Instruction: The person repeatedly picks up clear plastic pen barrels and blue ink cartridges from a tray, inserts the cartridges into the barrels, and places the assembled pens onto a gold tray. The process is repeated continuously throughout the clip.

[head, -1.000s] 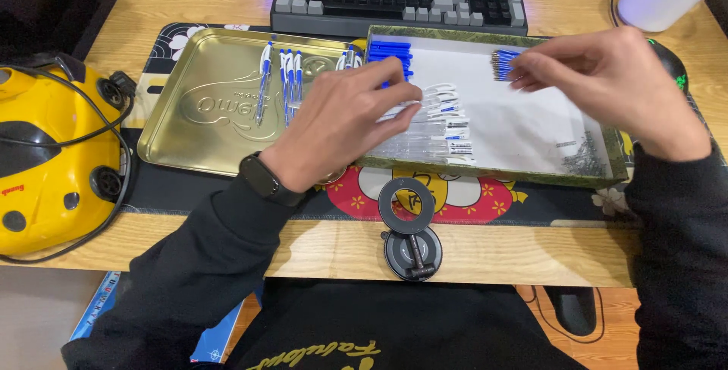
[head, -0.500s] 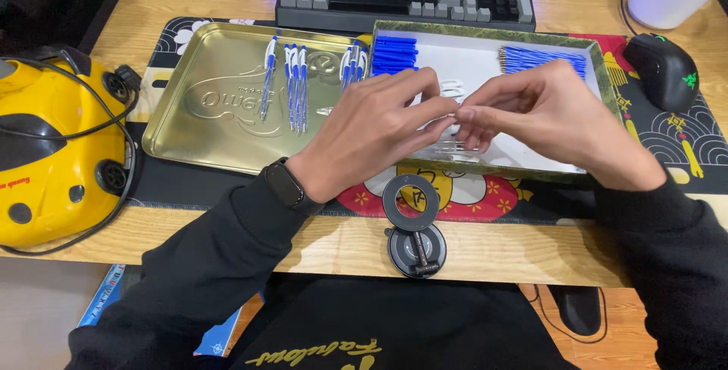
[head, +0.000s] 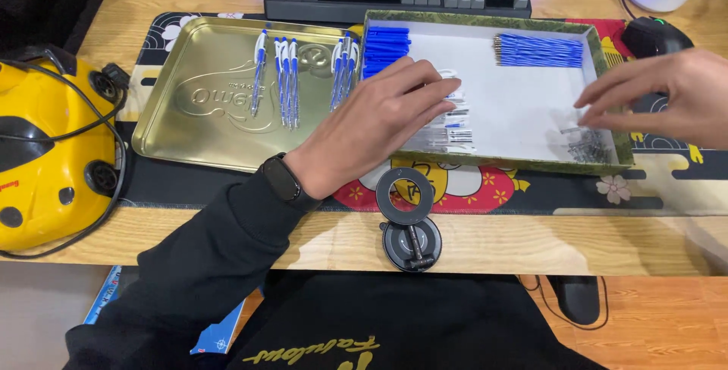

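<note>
We see the left hand (head: 379, 123) w/ fingers loose, spread flat on a pile of clear pen barrels (head: 449, 129) at the front-left of the shallow green-rimmed box w/ white floor (head: 607, 82). Right hand (head: 667, 97) hovers over small metal springs (head: 584, 142) in the front-right corner, fingers extended, holding nothing. Assembled blue-white pens (head: 287, 78) lie in the gold metal tray (head: 197, 135) at left, on the tabletop (head: 531, 245).

Bright even light, sharp, soft shadows
</note>
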